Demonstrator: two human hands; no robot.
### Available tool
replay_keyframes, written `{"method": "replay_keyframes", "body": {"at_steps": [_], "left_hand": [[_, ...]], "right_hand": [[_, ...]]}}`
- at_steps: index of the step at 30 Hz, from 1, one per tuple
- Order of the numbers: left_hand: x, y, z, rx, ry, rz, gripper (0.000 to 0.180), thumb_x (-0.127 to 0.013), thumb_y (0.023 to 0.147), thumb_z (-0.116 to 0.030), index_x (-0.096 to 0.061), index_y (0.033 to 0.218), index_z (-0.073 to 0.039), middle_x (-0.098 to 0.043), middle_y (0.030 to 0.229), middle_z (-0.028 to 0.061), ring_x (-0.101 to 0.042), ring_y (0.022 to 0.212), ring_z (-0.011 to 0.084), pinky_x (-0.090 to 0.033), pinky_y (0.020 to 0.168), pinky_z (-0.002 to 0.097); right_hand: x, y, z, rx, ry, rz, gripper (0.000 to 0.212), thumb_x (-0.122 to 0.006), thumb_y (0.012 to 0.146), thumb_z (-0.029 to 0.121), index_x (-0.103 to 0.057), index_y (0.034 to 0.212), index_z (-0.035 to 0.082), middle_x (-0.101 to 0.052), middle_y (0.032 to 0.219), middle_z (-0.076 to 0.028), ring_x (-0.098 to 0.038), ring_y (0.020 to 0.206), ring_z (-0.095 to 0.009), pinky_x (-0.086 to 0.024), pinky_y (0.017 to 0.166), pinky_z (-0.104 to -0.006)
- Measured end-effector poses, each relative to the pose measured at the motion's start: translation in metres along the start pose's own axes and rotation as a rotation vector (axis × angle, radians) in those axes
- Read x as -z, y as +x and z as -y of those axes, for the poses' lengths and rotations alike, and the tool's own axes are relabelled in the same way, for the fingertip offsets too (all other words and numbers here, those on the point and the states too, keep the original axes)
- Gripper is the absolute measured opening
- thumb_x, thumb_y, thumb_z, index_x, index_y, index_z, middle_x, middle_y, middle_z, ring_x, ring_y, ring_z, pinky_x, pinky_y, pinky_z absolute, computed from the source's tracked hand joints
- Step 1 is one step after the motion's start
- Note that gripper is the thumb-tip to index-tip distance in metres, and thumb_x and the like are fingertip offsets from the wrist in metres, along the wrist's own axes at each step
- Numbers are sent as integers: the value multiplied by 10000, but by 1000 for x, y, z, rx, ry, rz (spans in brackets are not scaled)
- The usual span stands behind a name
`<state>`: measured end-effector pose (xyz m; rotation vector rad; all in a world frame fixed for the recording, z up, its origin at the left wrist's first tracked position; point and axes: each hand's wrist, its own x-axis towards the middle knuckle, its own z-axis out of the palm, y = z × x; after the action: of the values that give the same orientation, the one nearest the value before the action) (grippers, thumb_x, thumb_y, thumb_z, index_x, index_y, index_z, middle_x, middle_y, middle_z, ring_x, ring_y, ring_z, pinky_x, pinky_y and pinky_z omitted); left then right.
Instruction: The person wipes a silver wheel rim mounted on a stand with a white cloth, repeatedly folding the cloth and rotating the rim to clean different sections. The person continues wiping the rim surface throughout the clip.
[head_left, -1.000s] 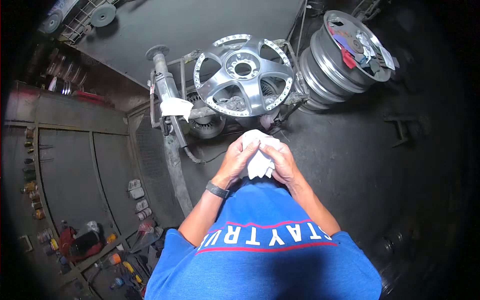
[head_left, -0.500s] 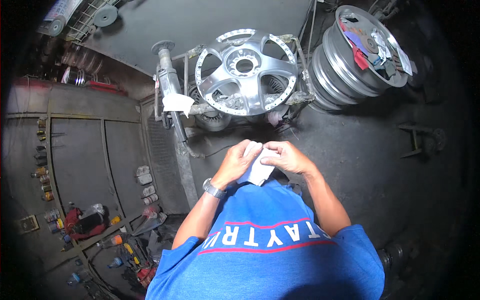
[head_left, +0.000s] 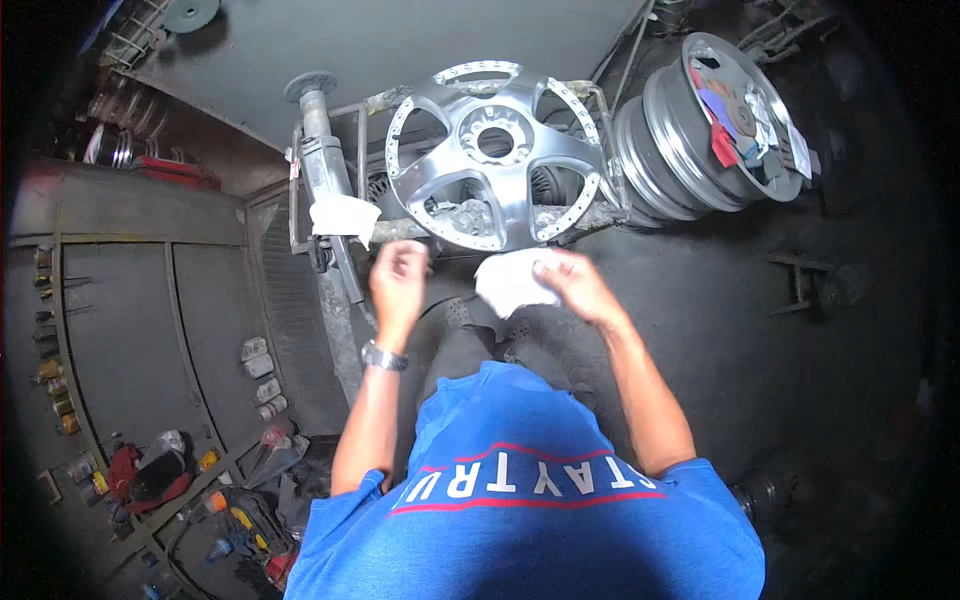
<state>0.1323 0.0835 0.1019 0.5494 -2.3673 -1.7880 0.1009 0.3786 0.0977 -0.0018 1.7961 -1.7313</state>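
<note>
In my right hand (head_left: 578, 285) is a crumpled white sheet (head_left: 515, 284), pinched at its right edge by thumb and fingers; whether it is paper or cloth I cannot tell. The sheet hangs just in front of the near rim of a silver alloy wheel (head_left: 515, 205) with wide spokes and a ring of bolt holes. My left hand (head_left: 398, 280), somewhat blurred, is raised apart from the sheet with its fingers curled in and nothing seen in them. Close beyond it, a white piece (head_left: 345, 216) is draped over a grey power tool (head_left: 325, 165) with a round disc at its far end.
A rough metal frame (head_left: 590, 218) bears the wheel. Right of it lies a wide silver rim (head_left: 660, 140), with red, purple and white scraps and a brown disc in its face. Bottles and bags (head_left: 155, 470) sit at the lower left. A small metal stand (head_left: 800, 285) is on the right.
My hands were together on the white sheet near my body. The left has let go and moved left and forward; the right has carried the sheet forward, closer to the wheel.
</note>
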Motion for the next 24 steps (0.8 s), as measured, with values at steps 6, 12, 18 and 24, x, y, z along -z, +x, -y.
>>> {"method": "replay_keyframes", "body": {"at_steps": [6, 12, 18, 24], "left_hand": [[21, 108, 59, 41, -165, -250, 206, -604, 1052, -195, -620, 1085, 8, -672, 807, 30, -626, 682, 85, -522, 629, 261], [0, 148, 97, -62, -8, -347, 196, -593, 1048, -208, -630, 1099, -23, -654, 778, 27, -633, 695, 111, -522, 647, 295], [-9, 151, 116, -125, 236, -363, 219, -557, 1040, -259, -636, 1129, -75, -693, 802, 100, -671, 711, 240, -527, 693, 403], [-14, 154, 110, -79, 348, -398, 251, -551, 1031, -305, -630, 1149, -98, -725, 874, 122, -696, 773, 321, -522, 739, 458]], "right_hand": [[9, 83, 53, 740, -864, -639, 434, -585, 974, 29, -583, 1407, 3, -644, 1365, -213, -629, 1271, -299, -474, 1084, -355], [-42, 52, -51, 433, -1298, -243, 719, -676, 912, 122, -374, 1550, -14, -407, 1599, -214, -327, 1519, -379, -127, 1254, -629], [-46, 72, -44, 474, -1316, -331, 629, -597, 985, 230, -415, 1529, -27, -441, 1576, -214, -369, 1501, -354, -120, 1214, -703], [-31, 148, 4, 569, -1250, -473, 542, -560, 1004, 218, -481, 1477, -34, -496, 1523, -228, -425, 1456, -371, -139, 1207, -701]]}}
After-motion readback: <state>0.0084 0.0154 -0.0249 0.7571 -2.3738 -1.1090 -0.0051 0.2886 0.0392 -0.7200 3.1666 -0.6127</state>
